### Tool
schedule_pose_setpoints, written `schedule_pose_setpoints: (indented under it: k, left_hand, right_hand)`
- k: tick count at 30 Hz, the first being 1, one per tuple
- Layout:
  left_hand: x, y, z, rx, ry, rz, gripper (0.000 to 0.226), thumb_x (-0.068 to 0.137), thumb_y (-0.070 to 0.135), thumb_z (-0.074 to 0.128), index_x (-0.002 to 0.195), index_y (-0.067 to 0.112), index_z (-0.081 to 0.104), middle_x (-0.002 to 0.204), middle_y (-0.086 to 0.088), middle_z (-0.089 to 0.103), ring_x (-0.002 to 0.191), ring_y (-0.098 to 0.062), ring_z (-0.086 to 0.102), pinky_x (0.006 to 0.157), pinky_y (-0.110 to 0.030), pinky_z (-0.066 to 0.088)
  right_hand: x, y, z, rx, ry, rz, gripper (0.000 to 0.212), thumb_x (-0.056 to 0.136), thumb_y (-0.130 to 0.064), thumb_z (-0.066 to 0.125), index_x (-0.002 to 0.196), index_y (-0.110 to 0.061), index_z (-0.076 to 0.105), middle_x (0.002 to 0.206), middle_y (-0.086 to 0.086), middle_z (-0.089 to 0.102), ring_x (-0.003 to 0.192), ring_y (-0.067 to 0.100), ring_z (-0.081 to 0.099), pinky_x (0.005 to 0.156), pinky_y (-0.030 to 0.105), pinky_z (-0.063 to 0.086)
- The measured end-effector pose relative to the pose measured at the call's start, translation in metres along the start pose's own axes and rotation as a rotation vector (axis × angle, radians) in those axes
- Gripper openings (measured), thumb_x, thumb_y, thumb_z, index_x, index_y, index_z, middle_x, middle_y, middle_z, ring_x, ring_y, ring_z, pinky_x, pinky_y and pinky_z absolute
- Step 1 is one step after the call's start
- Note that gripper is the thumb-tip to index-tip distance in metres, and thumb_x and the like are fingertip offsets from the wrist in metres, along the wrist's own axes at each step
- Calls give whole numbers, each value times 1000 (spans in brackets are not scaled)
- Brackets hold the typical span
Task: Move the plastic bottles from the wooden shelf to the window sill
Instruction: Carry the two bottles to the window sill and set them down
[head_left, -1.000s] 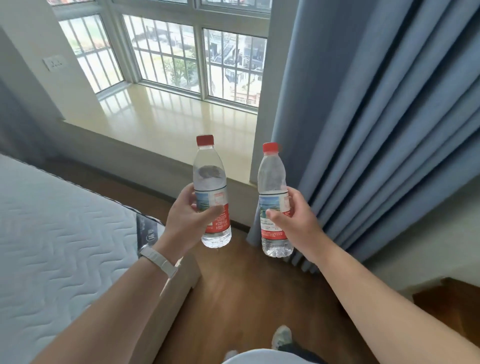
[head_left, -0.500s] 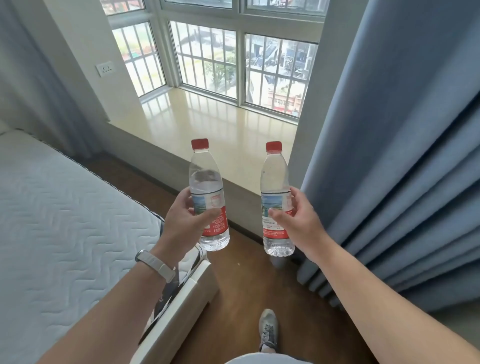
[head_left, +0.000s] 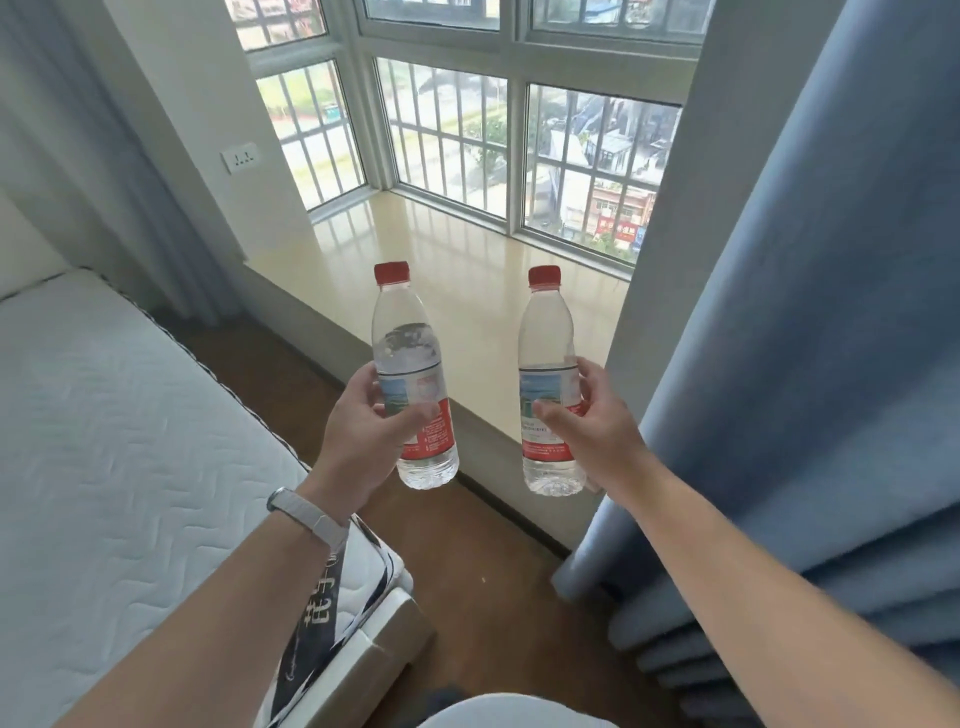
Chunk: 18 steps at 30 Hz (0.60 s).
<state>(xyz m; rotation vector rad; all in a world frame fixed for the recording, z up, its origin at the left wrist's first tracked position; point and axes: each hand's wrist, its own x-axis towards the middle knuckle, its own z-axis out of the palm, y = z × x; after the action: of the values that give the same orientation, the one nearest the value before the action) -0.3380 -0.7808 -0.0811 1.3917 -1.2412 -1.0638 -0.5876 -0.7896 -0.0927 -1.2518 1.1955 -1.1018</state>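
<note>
A person's left hand (head_left: 371, 431) gripped one upright plastic bottle (head_left: 413, 379), fingers curled round its label. The right hand (head_left: 592, 423) gripped another bottle (head_left: 550, 384); both were held in the air near the window sill (head_left: 467, 270).

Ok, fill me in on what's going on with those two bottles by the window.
A person is standing in front of the window sill with a plastic bottle in each hand. The left hand grips the left bottle around its label, and the right hand grips the right bottle the same way. Both are upright, red caps on, held in the air. Neither has been set on the sill yet. A mattress lies to the left, a blue curtain hangs to the right.
</note>
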Motion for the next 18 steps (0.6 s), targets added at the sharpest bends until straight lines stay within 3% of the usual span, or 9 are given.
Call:
schedule_pose_setpoints:
  k: [3, 7, 11, 18]
  left_hand:
    - [15, 0, -2, 2, 35, -24, 54, 74, 27, 85, 123, 26, 62, 109, -1, 72, 99, -22, 71, 91, -51, 58]
    - [44, -4, -10, -10, 75, -45, 56, 69, 30, 87, 120, 29, 63, 109, -1, 72, 100, -24, 71, 90, -50, 58]
    - [79, -15, -21, 1, 115, -53, 44, 81, 15, 83, 117, 28, 63, 106, 1, 72, 96, -19, 71, 86, -44, 59]
    - [167, -38, -59, -49, 147, -66, 41, 82, 17, 83, 114, 34, 63, 106, 4, 72, 98, -20, 70, 83, -38, 58]
  right_hand:
    - [23, 1, 3, 48, -14, 23, 58, 75, -27, 75, 126, -32, 50, 109, 3, 69, 97, 26, 71, 86, 55, 56]
    - [57, 2, 8, 44, -29, 22, 57, 72, -26, 74, 124, -32, 51, 108, 3, 70, 95, 25, 71, 86, 55, 56]
    - [95, 6, 22, -1, -43, 35, 59, 76, -24, 75, 129, -27, 48, 108, 1, 69, 93, 19, 72, 84, 47, 58]
    - [187, 1, 59, -77, -66, 74, 52, 85, -13, 73, 126, -30, 46, 108, -1, 67, 90, 13, 71, 75, 31, 57]
